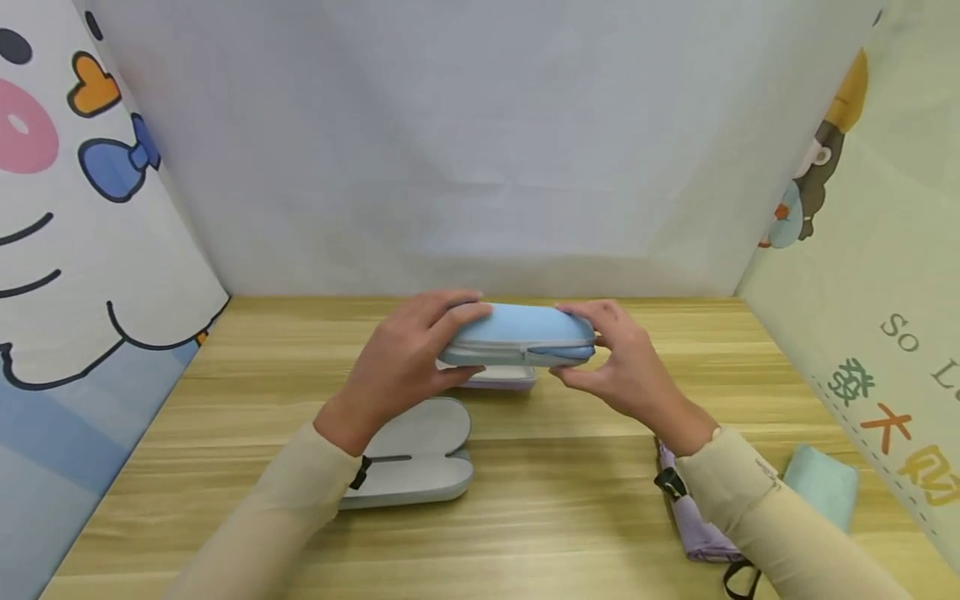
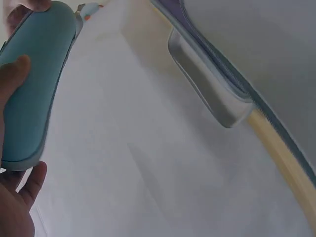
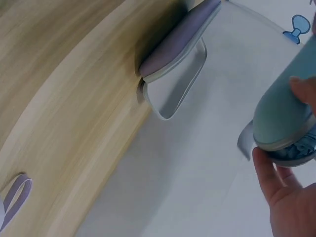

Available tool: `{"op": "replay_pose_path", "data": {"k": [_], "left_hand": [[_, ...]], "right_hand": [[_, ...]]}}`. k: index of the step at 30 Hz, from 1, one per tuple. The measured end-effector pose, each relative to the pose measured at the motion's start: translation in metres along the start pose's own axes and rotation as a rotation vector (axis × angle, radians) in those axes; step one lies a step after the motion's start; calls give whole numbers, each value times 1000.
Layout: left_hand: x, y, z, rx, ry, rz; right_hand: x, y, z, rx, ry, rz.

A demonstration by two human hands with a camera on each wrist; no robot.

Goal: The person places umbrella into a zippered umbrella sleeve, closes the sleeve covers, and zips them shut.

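Observation:
Both hands hold a light blue zip case [image 1: 525, 323] level above the table. My left hand [image 1: 401, 354] grips its left end, fingers over the top and thumb beneath. At the other end my right hand [image 1: 618, 358] pinches it from above and below. Near the right hand the zip gapes, and crumpled blue cloth [image 3: 301, 145] shows in the gap. Under the left forearm lies an open grey case [image 1: 420, 479], spread flat in two halves. Partly hidden behind the held case, an open lavender case [image 1: 498, 385] stands farther back.
Beside the right forearm lies a purple pouch [image 1: 697, 529], partly covered by the sleeve. A mint green item [image 1: 825, 483] rests farther right. The wooden table [image 1: 570, 500] meets a pale backdrop [image 1: 487, 167] behind, with printed panels on both sides.

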State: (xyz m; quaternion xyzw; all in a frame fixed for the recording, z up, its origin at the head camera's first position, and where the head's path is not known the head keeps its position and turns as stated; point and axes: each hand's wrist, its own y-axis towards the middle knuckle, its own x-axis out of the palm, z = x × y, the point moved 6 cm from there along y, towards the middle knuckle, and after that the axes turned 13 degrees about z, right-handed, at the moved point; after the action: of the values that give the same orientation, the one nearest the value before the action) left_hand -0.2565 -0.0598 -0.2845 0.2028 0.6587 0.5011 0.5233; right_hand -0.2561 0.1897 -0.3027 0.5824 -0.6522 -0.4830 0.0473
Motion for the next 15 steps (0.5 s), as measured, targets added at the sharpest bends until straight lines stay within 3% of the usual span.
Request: {"op": "replay_pose_path", "data": {"k": [3,6,15], "left_hand": [[11,2,-1,82,176,-79],[22,3,-2,115,269,-140],[43,1,-7,69,334,-239]], "right_hand": [[1,2,1,11,-43,6],[1,3,0,17,-67,17],[8,5,6,19,-119,2]]}}
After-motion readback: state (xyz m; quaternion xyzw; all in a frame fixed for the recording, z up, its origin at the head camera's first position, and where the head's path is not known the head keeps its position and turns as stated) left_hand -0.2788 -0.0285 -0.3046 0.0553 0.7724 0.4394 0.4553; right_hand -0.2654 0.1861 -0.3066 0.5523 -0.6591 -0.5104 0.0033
